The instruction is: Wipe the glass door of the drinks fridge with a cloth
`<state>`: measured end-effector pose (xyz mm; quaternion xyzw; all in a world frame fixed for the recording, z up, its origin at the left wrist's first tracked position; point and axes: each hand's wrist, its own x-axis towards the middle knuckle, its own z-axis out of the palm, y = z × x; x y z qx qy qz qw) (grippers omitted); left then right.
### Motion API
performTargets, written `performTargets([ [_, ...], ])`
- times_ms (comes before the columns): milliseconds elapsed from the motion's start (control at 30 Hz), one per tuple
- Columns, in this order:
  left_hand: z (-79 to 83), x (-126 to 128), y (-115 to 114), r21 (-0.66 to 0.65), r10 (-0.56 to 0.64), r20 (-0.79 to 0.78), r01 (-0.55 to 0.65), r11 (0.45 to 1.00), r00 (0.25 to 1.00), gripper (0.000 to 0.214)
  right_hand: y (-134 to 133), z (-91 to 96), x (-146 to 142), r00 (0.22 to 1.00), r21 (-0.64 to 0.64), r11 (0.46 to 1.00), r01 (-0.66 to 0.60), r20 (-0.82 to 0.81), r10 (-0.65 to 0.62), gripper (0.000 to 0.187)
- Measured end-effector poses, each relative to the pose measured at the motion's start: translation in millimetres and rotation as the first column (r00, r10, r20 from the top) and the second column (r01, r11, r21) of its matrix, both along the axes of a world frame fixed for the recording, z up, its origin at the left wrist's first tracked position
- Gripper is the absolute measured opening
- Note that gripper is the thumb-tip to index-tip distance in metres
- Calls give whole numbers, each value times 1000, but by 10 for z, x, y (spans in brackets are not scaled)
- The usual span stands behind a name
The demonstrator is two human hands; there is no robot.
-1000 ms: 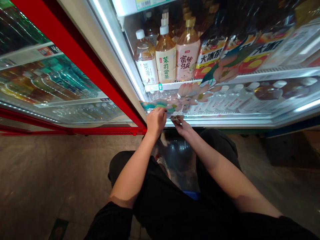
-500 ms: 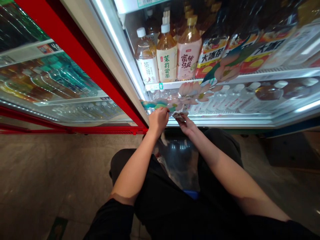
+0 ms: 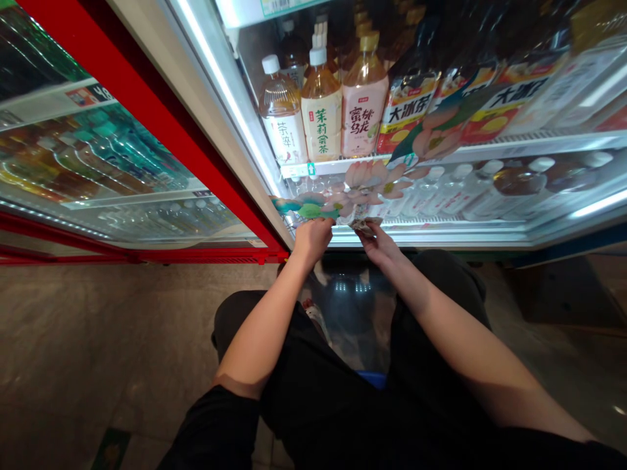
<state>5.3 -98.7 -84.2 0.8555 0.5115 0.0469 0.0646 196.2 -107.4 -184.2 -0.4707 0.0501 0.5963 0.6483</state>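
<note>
Two hands | left hand (image 3: 312,240) pressed on floral decal edge (image 3: 318,213) | right hand (image 3: 378,245) pinching crumpled film (image 3: 365,226)

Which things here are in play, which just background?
In play: left hand at the pink-and-green glass-door floral decal; right hand pinching a crumpled silvery scrap.
Background: plastic tea bottles; red fridge-door frame.

My head camera looks forward and steeply down, close above my left hand (image 3: 312,240) and right hand (image 3: 379,247), facing the drinks cooler (image 3: 421,236) just beyond my knees (image 3: 441,281).
</note>
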Motion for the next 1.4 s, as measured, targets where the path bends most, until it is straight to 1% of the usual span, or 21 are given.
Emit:
performTargets([
  [100, -34, 20, 5, 5, -101, 14, 101, 995, 995, 29, -35, -48, 38, 999, -15, 1000, 3, 32, -3, 21],
  [200, -42, 68, 3, 11, -223, 24, 223, 975, 975, 25, -44, -83, 11, 999, -38, 999, -7, 50, 9, 23],
  [267, -44, 91, 3, 18, -284, 26, 284, 959, 958, 25, -43, -63, 8, 999, -26, 1000, -15, 48, 16, 23],
  [367, -55, 86, 10, 34, -334, 26, 333, 942, 942, 25, -48, -2, 55, 999, 14, 1000, -11, 42, 11, 20],
  [433, -65, 60, 20, 43, -350, 26, 349, 936, 936, 25, -60, 13, 97, 999, 21, 1000, -1, 42, 0, 20],
  [533, -79, 11, 28, 57, -361, 26, 359, 931, 932, 26, -78, -20, 126, 999, -8, 1000, 11, 44, -10, 22],
  [667, -91, -46, 13, 81, -365, 30, 362, 929, 930, 28, -81, -38, 133, 999, -37, 999, -13, 29, 14, 25],
  [867, -103, -111, -39, 108, -362, 43, 356, 928, 931, 30, -88, 78, 268, 999, 34, 998, -50, 3, 50, 20],
  [967, -110, -121, -59, 113, -373, 44, 367, 923, 927, 30, -102, 32, 302, 999, 13, 999, -41, 14, 41, 20],
  [1067, -114, -122, -74, 99, -383, 42, 377, 921, 923, 31, -106, -47, 275, 999, -23, 999, -31, 26, 32, 23],
  [1133, -114, -128, -80, 85, -388, 41, 384, 920, 921, 30, -103, -62, 256, 999, -21, 999, -33, 22, 33, 23],
  [1300, -117, -163, -83, 74, -393, 38, 389, 918, 919, 30, -108, 37, 301, 999, 47, 998, -44, -5, 44, 19],
  [1400, -130, -171, -79, 71, -392, 36, 389, 919, 919, 29, -118, 55, 345, 999, 41, 998, -39, -4, 39, 18],
])
